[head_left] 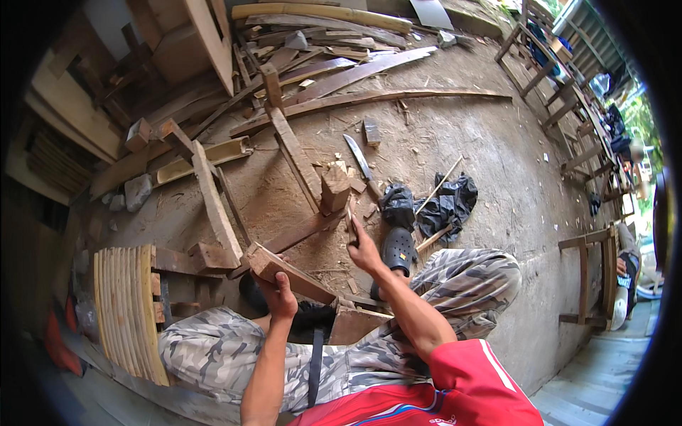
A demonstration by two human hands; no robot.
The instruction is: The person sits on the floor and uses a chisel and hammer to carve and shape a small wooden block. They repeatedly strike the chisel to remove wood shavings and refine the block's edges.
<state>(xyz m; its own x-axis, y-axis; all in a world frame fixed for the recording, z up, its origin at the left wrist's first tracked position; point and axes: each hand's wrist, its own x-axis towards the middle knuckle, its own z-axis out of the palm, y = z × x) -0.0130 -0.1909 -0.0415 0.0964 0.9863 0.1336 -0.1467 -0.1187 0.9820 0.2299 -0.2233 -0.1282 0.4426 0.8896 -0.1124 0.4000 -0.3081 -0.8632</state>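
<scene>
My left hand (279, 295) grips the end of a brown wooden board (298, 281), thumb up and fingers partly hidden. The board slants down in front of my lap. My right hand (364, 250) is closed round a narrow brown piece (351, 219), perhaps a tool handle; its kind is unclear. Just beyond it stands a squared wooden block end (335, 189), next to the wooden rails (302, 231) of a frame on the ground. A knife (358, 157) with a long blade lies past the block, its handle toward me.
Black plastic bags (444, 202) with thin sticks lie right of the knife, near my dark clog (398, 250). A small grey block (371, 132) lies farther off. Scrap timber (341, 64) is heaped at the back. A slatted bamboo piece (126, 309) stands at left, wooden frames (554, 92) at right.
</scene>
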